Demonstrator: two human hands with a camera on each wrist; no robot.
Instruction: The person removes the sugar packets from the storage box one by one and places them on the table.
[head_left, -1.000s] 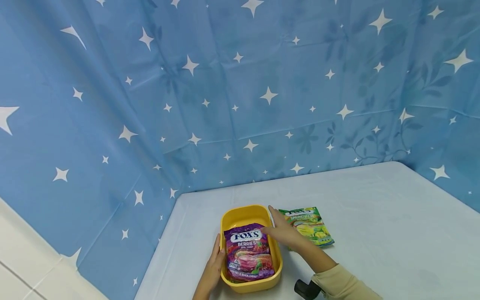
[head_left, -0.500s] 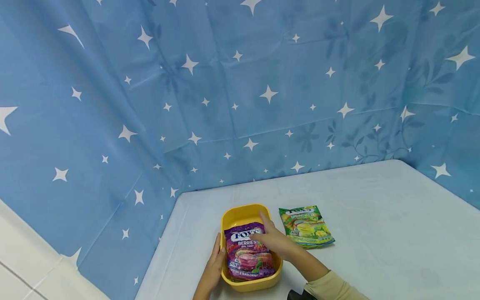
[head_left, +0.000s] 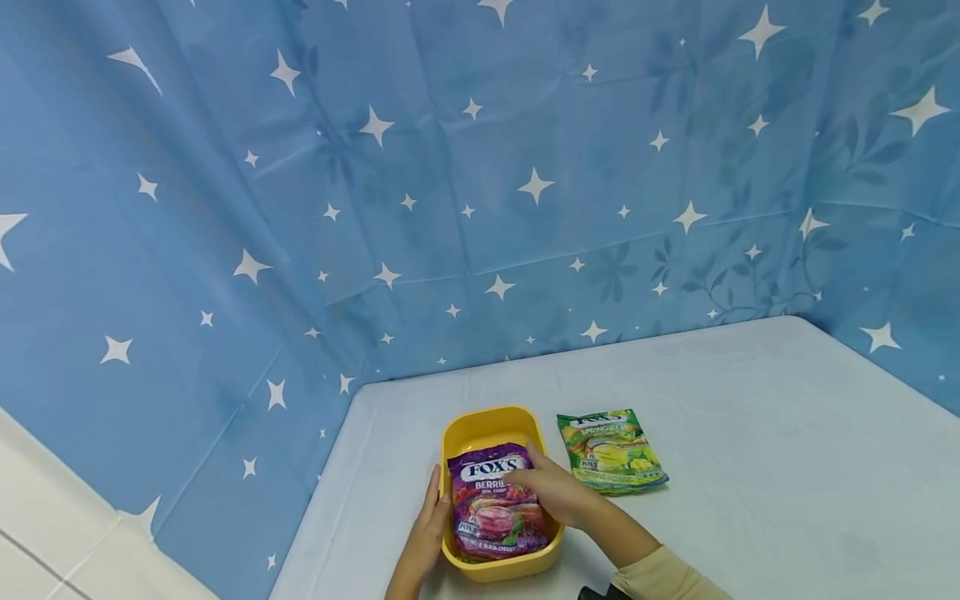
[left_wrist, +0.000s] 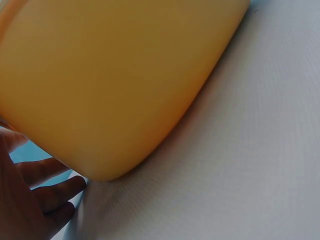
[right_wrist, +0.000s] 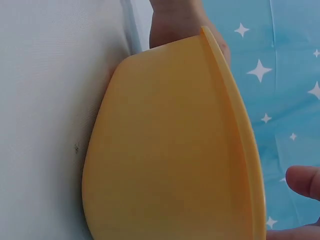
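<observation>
A purple Fox's Berries candy bag (head_left: 493, 529) lies face up inside a yellow tub (head_left: 480, 430). My left hand (head_left: 424, 533) rests along the tub's left side, fingers against its outer wall. Its fingertips show near the tub's lower corner in the left wrist view. My right hand (head_left: 557, 490) reaches over the right rim above the bag, thumb and forefinger spread apart. In the right wrist view the thumb (right_wrist: 305, 181) stands above the rim; the other fingertips are hidden. A green Fox's Spring Tea bag (head_left: 611, 454) lies flat to the tub's right.
The tub stands on a white-covered table (head_left: 750, 433). A blue curtain with white stars (head_left: 480, 208) hangs behind and to the left. Part of a black object (head_left: 603, 594) shows beside the right sleeve.
My right hand has moved left from the gap between tub and green bag to over the purple bag, then lowered its fingers slightly. My left hand has stayed at the tub.
</observation>
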